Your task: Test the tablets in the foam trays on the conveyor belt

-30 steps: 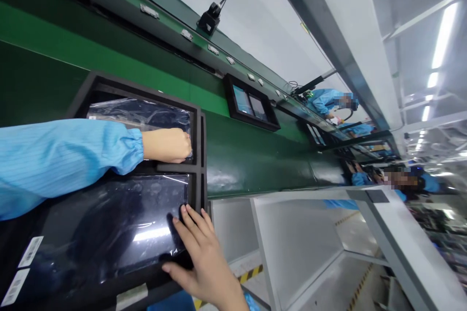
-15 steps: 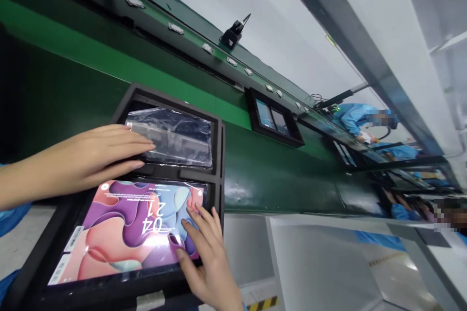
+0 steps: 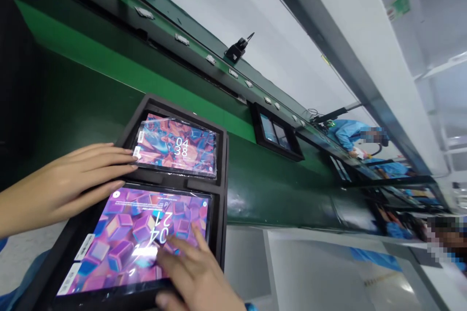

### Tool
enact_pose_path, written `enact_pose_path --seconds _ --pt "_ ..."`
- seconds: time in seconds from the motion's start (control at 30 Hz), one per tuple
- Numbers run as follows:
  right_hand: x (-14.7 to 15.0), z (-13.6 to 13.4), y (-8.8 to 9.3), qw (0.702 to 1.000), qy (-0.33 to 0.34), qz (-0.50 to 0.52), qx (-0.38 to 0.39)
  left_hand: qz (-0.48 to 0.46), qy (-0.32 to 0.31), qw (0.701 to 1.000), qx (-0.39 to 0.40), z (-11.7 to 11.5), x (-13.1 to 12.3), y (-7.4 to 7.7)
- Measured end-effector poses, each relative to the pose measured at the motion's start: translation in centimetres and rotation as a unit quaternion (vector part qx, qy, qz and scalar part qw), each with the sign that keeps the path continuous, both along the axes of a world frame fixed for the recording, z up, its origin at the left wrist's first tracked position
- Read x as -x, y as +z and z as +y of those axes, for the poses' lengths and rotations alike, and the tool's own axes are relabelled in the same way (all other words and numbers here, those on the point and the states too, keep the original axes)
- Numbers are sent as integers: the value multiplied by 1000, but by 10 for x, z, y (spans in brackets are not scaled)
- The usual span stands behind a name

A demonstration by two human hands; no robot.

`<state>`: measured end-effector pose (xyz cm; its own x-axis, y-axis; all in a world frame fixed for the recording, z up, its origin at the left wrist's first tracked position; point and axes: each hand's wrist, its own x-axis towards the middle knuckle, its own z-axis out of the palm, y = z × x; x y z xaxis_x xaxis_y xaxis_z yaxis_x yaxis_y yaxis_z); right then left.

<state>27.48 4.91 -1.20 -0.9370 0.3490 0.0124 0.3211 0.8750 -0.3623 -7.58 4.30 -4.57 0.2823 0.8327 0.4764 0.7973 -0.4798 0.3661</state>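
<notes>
Two tablets lie side by side in a black tray. The nearer tablet (image 3: pixel 120 233) is lit, with purple cubes and clock digits upside down to me. The farther tablet (image 3: pixel 175 146) is also lit, showing a red-blue picture and a clock under clear wrinkled film. My left hand (image 3: pixel 76 175) rests flat, fingers stretched out, with its tips at the farther tablet's left edge near white labels. Over the nearer screen's right part is my right hand (image 3: pixel 197 267), its fingers spread and somewhat blurred. Whether its fingertips touch the glass is unclear. Neither hand holds anything.
The black tray (image 3: pixel 223 170) sits on a green bench (image 3: pixel 277 189). Farther along is another black tray (image 3: pixel 297 153) with two screens. A rail with small metal pieces and a black device (image 3: pixel 236 51) runs behind. A co-worker in blue (image 3: pixel 348 131) bends over the line.
The farther tablet's dark screen has lit up. On the nearer one, wavy shapes have given way to purple cubes. My left hand has drawn back leftward; my right has shifted lower-left.
</notes>
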Motion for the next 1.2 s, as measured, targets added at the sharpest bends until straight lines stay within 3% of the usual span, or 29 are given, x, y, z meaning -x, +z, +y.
enact_pose_path --seconds 0.07,0.13,0.3,0.37,0.5,0.6,0.83,1.2 --pt "-9 -9 -6 997 35 58 -33 4 4 1000 0 16 -4 4" --pt "-12 -13 -10 996 28 75 -39 24 -10 1000 4 38 -15 6" --pt "-3 -9 -6 995 -3 98 -14 96 -108 989 29 95 -43 -2" --pt "2 -7 2 993 -6 118 -17 111 -75 990 44 114 -40 -9" --pt "5 -6 22 997 -42 64 14 81 81 993 41 132 -18 -17" --pt "-2 -3 25 995 -86 20 37 18 132 990 44 115 -7 -17" --pt "-13 27 -2 975 -216 47 -24 -103 87 988 78 32 -18 -22" --pt "50 74 -3 989 -137 -58 -18 -124 89 988 12 -18 -46 -7"
